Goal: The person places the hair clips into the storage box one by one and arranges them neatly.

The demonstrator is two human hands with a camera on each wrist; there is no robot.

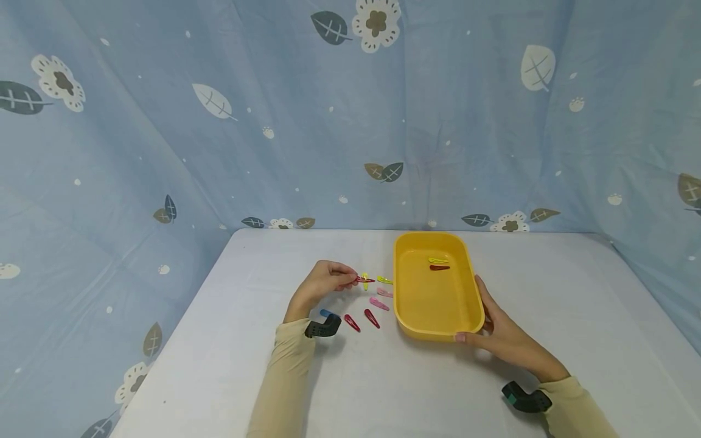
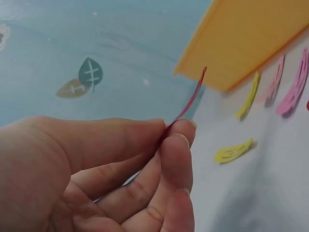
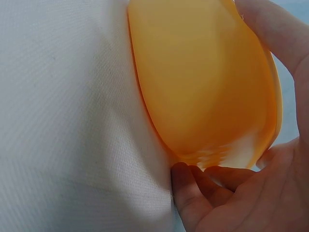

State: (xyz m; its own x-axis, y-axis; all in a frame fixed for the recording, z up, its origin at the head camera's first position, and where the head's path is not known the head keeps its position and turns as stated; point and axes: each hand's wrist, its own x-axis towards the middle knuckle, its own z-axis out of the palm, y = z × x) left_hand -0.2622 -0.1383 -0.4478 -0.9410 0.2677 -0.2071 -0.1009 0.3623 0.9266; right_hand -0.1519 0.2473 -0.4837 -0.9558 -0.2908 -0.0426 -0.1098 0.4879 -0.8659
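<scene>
My left hand pinches a dark red hair clip by one end between thumb and fingertips, its other end pointing toward the yellow tray. Around the tray's near right corner curls my right hand, thumb at the rim and fingers along the outer wall and bottom edge. Inside the tray lie a yellow hair clip and a dark red hair clip. Just beyond the left fingertips, another yellow clip rests on the table.
Between left hand and tray lie a yellow-green clip and two pink clips. Nearer are two red clips and a blue clip, partly hidden by the left wrist strap. A blue patterned curtain hangs behind the white table.
</scene>
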